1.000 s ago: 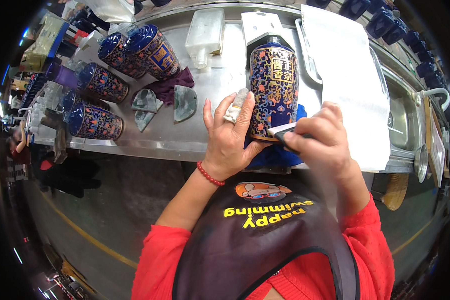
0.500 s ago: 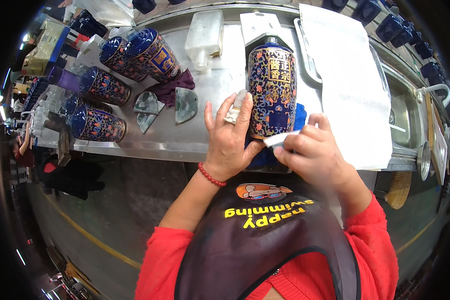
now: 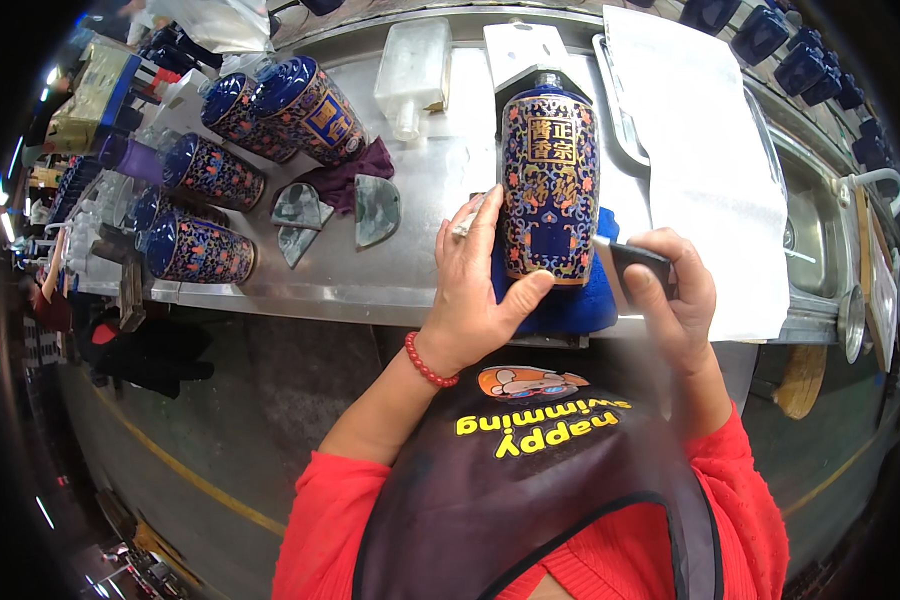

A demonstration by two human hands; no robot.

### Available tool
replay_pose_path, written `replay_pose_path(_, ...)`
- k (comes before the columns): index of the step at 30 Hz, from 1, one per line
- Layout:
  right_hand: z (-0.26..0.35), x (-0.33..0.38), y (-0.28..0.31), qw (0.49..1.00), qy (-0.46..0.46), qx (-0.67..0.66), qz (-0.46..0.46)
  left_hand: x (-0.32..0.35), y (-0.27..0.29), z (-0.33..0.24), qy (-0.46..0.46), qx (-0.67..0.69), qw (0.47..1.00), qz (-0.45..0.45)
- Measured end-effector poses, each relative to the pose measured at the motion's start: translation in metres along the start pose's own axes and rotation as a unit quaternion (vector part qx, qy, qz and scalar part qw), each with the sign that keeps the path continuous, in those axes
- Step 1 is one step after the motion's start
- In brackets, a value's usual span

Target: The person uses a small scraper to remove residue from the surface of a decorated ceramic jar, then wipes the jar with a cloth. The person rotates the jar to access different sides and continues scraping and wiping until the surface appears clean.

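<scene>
Standing upright on a folded blue cloth (image 3: 560,305) at the near edge of the steel surface (image 3: 370,275), the dark blue patterned bottle (image 3: 548,190) is steadied by the left hand (image 3: 475,285), whose grip wraps its lower left side with the thumb across the base. The right hand (image 3: 675,295) is closed around a small dark tool (image 3: 632,258), its pale tip touching the bottle's right edge.

A second ago that hand lay lower, across the front of the bottle near its foot; half a second ago it was below the bottle's base. It has since drawn out to the right side, and the bottle's whole front face is uncovered. The left hand's hold has hardly changed.

What kind of tool it is cannot be made out, since the fingers hide most of it. The cloth is largely covered by the bottle and both hands. A white sheet (image 3: 705,160) lies to the right, partly over a sink (image 3: 820,230).

Four like-patterned bottles (image 3: 210,248) lie on their sides at the left. Three greyish curved pieces (image 3: 375,208) rest beside a dark purple rag (image 3: 350,172). One clear empty bottle (image 3: 415,75) lies behind them. Dark blue caps (image 3: 770,40) crowd the far right rim, cut off by the picture's edge and too many to count surely.
</scene>
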State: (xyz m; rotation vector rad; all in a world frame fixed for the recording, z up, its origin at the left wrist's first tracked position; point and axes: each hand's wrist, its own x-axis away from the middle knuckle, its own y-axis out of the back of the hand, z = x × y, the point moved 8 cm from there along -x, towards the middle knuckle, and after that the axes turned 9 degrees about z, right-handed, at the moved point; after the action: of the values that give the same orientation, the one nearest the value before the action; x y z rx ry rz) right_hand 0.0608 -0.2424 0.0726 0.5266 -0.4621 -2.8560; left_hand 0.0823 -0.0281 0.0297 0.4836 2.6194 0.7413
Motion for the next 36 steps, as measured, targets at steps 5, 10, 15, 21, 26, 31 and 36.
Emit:
replay_pose_path(5,0.002,0.005,-0.014,0.976,0.105,0.191,0.003,-0.002,-0.002,0.002,0.010,0.038,0.999,0.017)
replay_pose_path(10,-0.003,-0.002,-0.036,0.973,0.061,0.219,0.030,-0.002,0.000,0.004,0.007,0.061,0.998,0.015)
replay_pose_path(15,-0.009,-0.010,-0.044,0.974,-0.005,0.224,0.036,-0.001,0.000,0.001,-0.014,0.031,0.999,0.007)
replay_pose_path(21,-0.019,-0.013,-0.044,0.980,-0.045,0.177,0.073,-0.002,0.000,0.000,-0.028,0.015,0.999,0.007)
replay_pose_path(26,-0.020,-0.014,-0.043,0.985,-0.063,0.137,0.089,-0.002,-0.001,-0.002,-0.033,0.006,0.999,0.007)
replay_pose_path(31,-0.021,-0.013,-0.044,0.981,-0.078,0.148,0.095,-0.001,-0.001,-0.002,-0.028,0.007,1.000,0.011)
replay_pose_path(36,-0.027,-0.014,-0.041,0.987,-0.077,0.098,0.104,-0.001,-0.001,-0.002,-0.024,0.013,1.000,0.012)
